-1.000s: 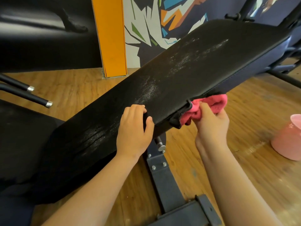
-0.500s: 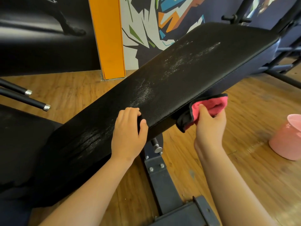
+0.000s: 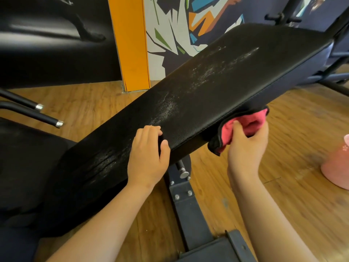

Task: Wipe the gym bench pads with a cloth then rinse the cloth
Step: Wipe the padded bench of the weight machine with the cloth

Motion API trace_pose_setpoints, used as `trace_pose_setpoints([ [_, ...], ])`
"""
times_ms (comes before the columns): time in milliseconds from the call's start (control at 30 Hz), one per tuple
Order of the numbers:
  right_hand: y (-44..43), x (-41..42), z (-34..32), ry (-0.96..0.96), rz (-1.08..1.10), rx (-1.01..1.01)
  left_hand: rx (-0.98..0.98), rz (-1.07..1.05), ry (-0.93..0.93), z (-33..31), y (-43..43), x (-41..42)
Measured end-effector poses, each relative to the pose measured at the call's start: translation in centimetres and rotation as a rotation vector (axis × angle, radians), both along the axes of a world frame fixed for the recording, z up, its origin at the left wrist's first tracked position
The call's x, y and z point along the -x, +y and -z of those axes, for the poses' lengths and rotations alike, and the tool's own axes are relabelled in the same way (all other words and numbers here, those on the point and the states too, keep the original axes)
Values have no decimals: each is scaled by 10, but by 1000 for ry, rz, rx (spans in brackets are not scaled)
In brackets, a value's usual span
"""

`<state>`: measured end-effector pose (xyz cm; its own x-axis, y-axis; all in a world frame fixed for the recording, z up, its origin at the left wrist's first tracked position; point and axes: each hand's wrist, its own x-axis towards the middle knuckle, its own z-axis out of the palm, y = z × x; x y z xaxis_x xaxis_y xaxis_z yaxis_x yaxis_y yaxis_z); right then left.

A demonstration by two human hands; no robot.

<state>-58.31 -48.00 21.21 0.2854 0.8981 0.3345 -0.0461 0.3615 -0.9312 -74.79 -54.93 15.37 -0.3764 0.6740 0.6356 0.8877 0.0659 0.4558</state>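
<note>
Pink black-edged cloth (image 3: 253, 120) is sitting bunched in our pinching right hand (image 3: 245, 152) beneath the black vinyl bench pad (image 3: 217, 110); we are risking missing white streaks (image 3: 205, 72)

Both our bare forearms reach up from the bottom of the view, the left one angling in from the lower left. Our left hand (image 3: 148, 156) grips the pad (image 3: 207, 91) edge, fingers hooked over the top, thumb on the side. Our right hand (image 3: 245, 148) is raised beside it, fingers and thumb bunched round the cloth (image 3: 253, 121).
</note>
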Motion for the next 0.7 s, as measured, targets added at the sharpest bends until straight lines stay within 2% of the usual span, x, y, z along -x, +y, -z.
trace_pose_setpoints([
  [100, -13, 15, 9, -143, -5, -35, 12, -5, 8, -1, 1, 0],
  [200, -32, 26, 22, -298, -109, -110, 20, -6, 13, -1, 1, 0],
  [333, -20, 9, 16, -447, -151, -238, 23, -7, 14, 0, 1, 2],
  [700, 9, -11, 0, -431, -6, -282, 33, -8, 42, -2, 1, 0],
])
